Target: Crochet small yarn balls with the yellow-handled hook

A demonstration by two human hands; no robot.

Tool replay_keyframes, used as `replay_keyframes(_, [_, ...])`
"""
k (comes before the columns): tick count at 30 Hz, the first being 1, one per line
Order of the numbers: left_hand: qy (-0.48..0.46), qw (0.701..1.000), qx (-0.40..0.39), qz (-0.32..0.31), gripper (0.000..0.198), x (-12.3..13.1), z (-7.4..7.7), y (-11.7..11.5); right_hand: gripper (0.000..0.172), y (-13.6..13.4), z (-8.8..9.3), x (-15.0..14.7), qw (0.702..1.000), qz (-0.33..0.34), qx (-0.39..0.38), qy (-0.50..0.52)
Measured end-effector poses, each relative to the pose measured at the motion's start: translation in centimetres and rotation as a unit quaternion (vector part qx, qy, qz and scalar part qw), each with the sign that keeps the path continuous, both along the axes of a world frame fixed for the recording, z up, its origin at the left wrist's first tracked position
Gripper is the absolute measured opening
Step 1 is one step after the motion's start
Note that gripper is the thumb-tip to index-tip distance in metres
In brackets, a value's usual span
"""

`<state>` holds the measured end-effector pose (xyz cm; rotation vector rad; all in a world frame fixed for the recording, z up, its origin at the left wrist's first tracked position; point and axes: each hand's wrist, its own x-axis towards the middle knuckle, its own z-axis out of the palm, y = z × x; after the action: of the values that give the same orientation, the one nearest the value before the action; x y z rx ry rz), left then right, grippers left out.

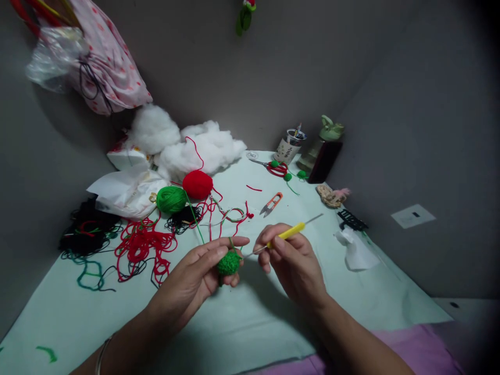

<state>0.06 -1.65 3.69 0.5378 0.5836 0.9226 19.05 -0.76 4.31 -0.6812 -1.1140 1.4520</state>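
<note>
My left hand (pixel 203 268) pinches a small round green crochet piece (pixel 228 263) between thumb and fingers, its index finger stretched out with green yarn looped over it. My right hand (pixel 292 260) is closed around a crochet hook (pixel 287 234) with a yellow handle and thin metal ends. The hook's left end points at the green piece and reaches close to its right side; I cannot tell whether it is inside a stitch. From the left hand a green strand runs up to a green yarn ball (pixel 171 200), which lies beside a red yarn ball (pixel 197 184).
White stuffing (pixel 203 148) is heaped at the back. Tangled red yarn (pixel 142 245) and black yarn (pixel 88 226) lie on the left. Orange thread snips (pixel 271 204), red-handled scissors (pixel 275 167) and a pen cup (pixel 289 148) stand or lie beyond my hands. Crumpled tissue (pixel 357 252) is at right.
</note>
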Motion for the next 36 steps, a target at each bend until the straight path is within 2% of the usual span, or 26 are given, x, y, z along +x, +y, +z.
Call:
replay_keyframes(2, [0.017,1.000,0.006,-0.002,0.025,0.2,-0.1,-0.2,0.012,0.0,-0.3,-0.2,0.999,-0.005,0.026,-0.020])
replay_keyframes(6, [0.045,0.999,0.021,-0.006,0.023,0.6,-0.4,-0.3,0.015,-0.2,-1.0,-0.3,0.987,-0.050,0.098,-0.121])
replay_keyframes(12, [0.069,0.996,0.055,0.008,0.029,0.3,-0.8,-0.2,0.013,-0.2,-1.4,-0.3,0.994,-0.030,0.056,-0.085])
replay_keyframes(21, [0.065,0.997,0.038,-0.001,0.050,0.3,-0.6,-0.4,0.011,0.1,-1.7,-0.5,0.997,-0.002,0.022,-0.067])
replay_keyframes(25, [0.093,0.995,0.032,0.036,0.056,0.4,-0.7,-0.5,0.012,0.1,-1.5,-0.5,0.992,-0.020,0.065,-0.104])
replay_keyframes(27, [0.096,0.993,0.027,0.068,0.059,0.7,-0.8,-0.7,0.016,-0.3,-1.3,-0.5,0.971,-0.053,0.148,-0.179])
replay_keyframes(28, [0.094,0.992,0.021,0.085,0.059,1.0,-0.8,-0.9,0.020,-0.5,-1.3,-0.6,0.948,-0.071,0.204,-0.231])
replay_keyframes(32, [0.050,0.992,-0.036,0.109,0.060,1.7,-0.6,-1.3,0.043,-1.7,-1.4,-0.9,0.802,-0.143,0.410,-0.411])
replay_keyframes(33, [0.034,0.993,-0.053,0.103,0.061,1.7,-0.5,-1.4,0.047,-1.9,-1.5,-0.9,0.780,-0.146,0.433,-0.427])
replay_keyframes(34, [0.020,0.993,-0.066,0.093,0.062,1.7,-0.4,-1.4,0.047,-2.1,-1.5,-0.8,0.777,-0.143,0.443,-0.425])
replay_keyframes(35, [0.009,0.994,-0.073,0.081,0.062,1.6,-0.3,-1.4,0.046,-2.1,-1.5,-0.7,0.790,-0.136,0.437,-0.408])
replay_keyframes(36, [0.002,0.995,-0.075,0.071,0.062,1.5,-0.1,-1.3,0.043,-2.0,-1.4,-0.6,0.816,-0.127,0.418,-0.379])
